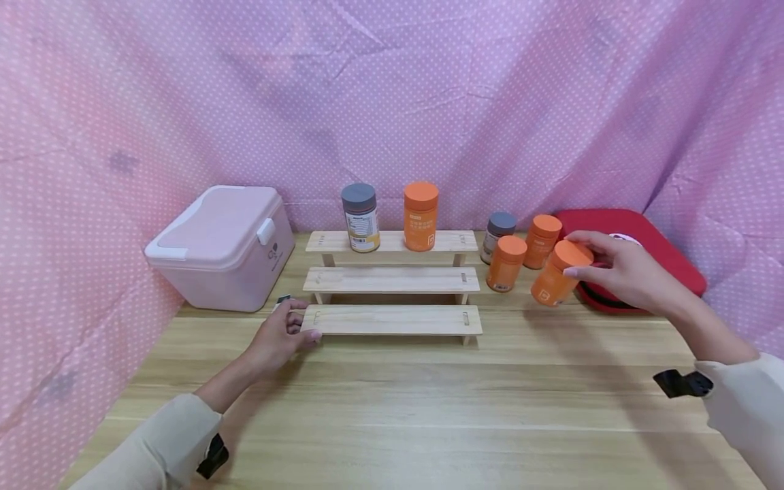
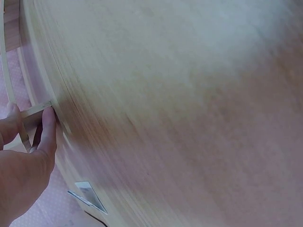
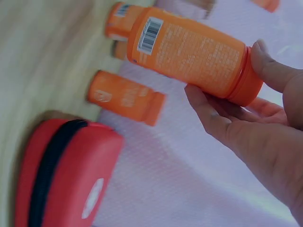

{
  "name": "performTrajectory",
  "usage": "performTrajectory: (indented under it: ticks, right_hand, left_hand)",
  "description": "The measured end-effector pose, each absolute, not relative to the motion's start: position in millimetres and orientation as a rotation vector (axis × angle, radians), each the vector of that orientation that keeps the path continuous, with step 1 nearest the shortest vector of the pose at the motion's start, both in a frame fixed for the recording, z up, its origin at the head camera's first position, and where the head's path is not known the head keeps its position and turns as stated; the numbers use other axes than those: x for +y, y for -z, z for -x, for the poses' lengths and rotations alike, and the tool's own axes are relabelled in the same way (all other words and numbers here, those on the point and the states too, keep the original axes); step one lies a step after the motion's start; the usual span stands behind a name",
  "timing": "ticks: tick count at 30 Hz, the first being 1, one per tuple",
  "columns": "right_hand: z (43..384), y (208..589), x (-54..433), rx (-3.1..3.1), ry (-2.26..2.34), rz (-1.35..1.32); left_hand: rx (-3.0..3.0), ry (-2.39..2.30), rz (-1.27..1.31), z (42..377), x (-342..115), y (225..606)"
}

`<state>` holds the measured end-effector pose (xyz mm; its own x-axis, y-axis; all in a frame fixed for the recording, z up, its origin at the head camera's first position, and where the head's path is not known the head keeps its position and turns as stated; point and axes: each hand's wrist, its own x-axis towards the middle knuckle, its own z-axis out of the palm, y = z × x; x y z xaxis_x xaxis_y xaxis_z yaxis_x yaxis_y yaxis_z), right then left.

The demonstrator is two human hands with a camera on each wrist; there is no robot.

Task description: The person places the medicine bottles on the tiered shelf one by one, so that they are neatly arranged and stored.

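My right hand (image 1: 625, 269) grips an orange bottle (image 1: 553, 275) round its orange lid, holding it tilted above the table. In the right wrist view the bottle's barcode label (image 3: 149, 35) faces the camera. My left hand (image 1: 278, 340) pinches the left end of the lowest step of a three-step wooden display rack (image 1: 392, 320), thumb in front and fingers behind. On the top step stand a grey-lidded bottle (image 1: 361, 221) and a taller orange bottle (image 1: 420, 221). Beside the rack's right end are two orange bottles (image 1: 507, 264) (image 1: 542, 245) and a grey-lidded bottle (image 1: 493, 246).
A pale pink lidded box (image 1: 226, 272) stands left of the rack. Behind my right hand lies a red zipped case (image 1: 674, 262). A small card-like piece (image 2: 90, 196) lies near my left hand. Pink dotted cloth (image 1: 392, 102) hangs behind the wooden table (image 1: 392, 408).
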<state>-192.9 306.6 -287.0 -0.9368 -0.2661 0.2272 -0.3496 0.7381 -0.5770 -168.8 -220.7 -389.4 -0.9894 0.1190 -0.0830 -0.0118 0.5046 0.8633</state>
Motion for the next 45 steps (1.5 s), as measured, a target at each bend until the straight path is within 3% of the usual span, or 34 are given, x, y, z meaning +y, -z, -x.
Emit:
performTrajectory:
  ticks: [11,27,35,45]
  right_hand:
    - [183.5,263.5,274.3,-2.599,-1.124,-0.622]
    - [195.6,239.5,179.7,-2.613,-1.245,-0.921]
    - [208.2,242.2,134.3,-2.540,-1.314,-1.042]
    - [226.9,257.4,72.8,-2.563,-1.274,-1.002]
  left_hand:
    - [2.615,-1.495,-0.096,168.6,-220.5,389.7]
    - [2.582,-1.525,-0.057,169.9,-219.9,389.5]
    - [2.595,-1.505,-0.060,169.7,-219.7,390.5]
    - [2.587,-1.518,-0.071,169.4,-220.1,388.6]
